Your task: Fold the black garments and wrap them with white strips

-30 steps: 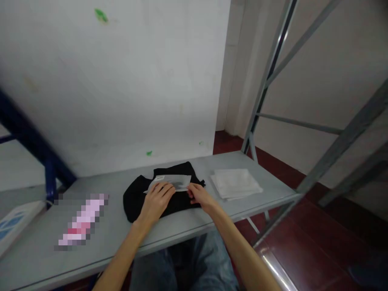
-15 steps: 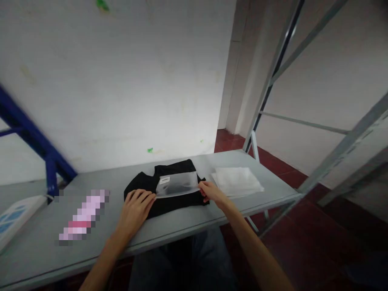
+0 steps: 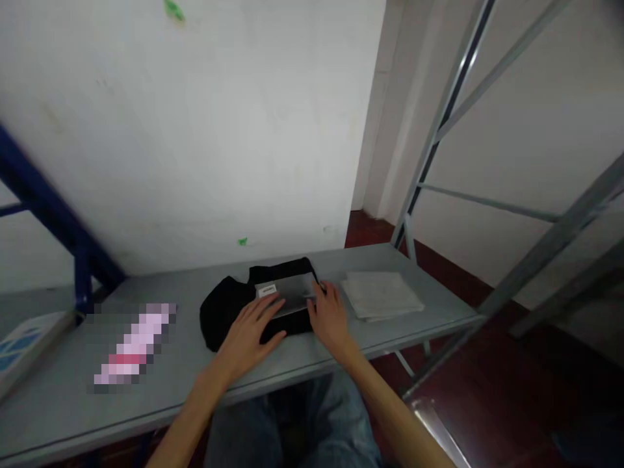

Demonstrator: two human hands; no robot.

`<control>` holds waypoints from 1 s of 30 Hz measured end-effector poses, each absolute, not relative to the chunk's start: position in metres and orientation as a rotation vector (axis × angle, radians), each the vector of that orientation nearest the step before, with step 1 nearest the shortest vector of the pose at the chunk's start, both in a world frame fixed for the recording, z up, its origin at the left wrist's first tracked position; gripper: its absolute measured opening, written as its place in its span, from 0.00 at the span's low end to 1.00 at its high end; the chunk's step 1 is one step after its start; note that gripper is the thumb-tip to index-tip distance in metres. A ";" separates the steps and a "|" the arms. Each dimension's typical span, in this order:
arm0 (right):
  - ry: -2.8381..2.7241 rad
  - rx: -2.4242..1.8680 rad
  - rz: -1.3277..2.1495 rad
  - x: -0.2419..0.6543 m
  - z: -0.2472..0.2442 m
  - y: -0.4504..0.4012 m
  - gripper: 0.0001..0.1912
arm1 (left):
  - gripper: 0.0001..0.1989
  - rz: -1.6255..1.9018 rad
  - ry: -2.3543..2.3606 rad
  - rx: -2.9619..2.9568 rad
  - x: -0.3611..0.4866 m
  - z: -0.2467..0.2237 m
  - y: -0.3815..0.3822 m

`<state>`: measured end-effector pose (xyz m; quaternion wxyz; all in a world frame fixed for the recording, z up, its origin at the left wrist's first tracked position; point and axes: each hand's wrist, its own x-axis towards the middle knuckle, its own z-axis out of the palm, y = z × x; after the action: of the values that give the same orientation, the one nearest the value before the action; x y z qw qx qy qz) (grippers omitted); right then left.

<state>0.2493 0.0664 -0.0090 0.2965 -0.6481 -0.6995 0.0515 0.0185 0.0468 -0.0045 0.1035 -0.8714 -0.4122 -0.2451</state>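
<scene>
A black garment [image 3: 219,309] lies on the grey table, with a clear plastic bag [image 3: 292,289] flat on top of it. Near the bag's left end is a small white label [image 3: 267,290]. My left hand [image 3: 253,328] rests with fingers spread over the lower left of the bag and the cloth. At the bag's right end, my right hand [image 3: 331,315] lies with its fingers apart, touching the plastic and the garment's right side. Both hands partly cover the bag's edges.
To the right sits a stack of whitish plastic bags [image 3: 383,296]. On the left are a blurred-out pink item [image 3: 141,338] and a white box [image 3: 32,344] with blue panels. A white wall [image 3: 219,130] stands behind the table; metal frame posts [image 3: 439,136] rise at the right.
My left hand has moved right onto the bag. My right hand has let go of the bag's right corner and now lies flatter on it. The garment's right part is tucked in.
</scene>
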 end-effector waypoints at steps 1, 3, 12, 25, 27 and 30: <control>-1.914 -1.691 0.072 0.243 -0.011 0.062 0.26 | 0.32 -0.695 -1.214 -2.574 0.024 -0.007 0.049; -2.036 -1.606 0.009 0.235 -0.018 0.054 0.29 | 0.33 -0.634 -1.213 -2.567 0.032 -0.016 0.052; -2.237 -1.546 0.035 0.249 -0.039 0.042 0.33 | 0.32 -0.566 -1.303 -2.536 0.035 -0.045 0.048; -2.234 -1.396 -0.029 0.253 -0.040 0.058 0.28 | 0.23 -0.665 -1.454 -2.668 0.026 -0.039 0.089; -2.238 -1.405 -0.030 0.248 -0.046 0.062 0.29 | 0.23 -0.676 -1.461 -2.639 0.025 -0.043 0.096; -2.245 -1.394 -0.043 0.245 -0.051 0.073 0.30 | 0.24 -0.690 -1.471 -2.586 0.024 -0.046 0.103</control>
<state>0.2447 0.0733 -0.0513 0.2471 -0.5110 -0.8231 -0.0157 0.0241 0.1030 -0.0462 0.0436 -0.8460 -0.4812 -0.2256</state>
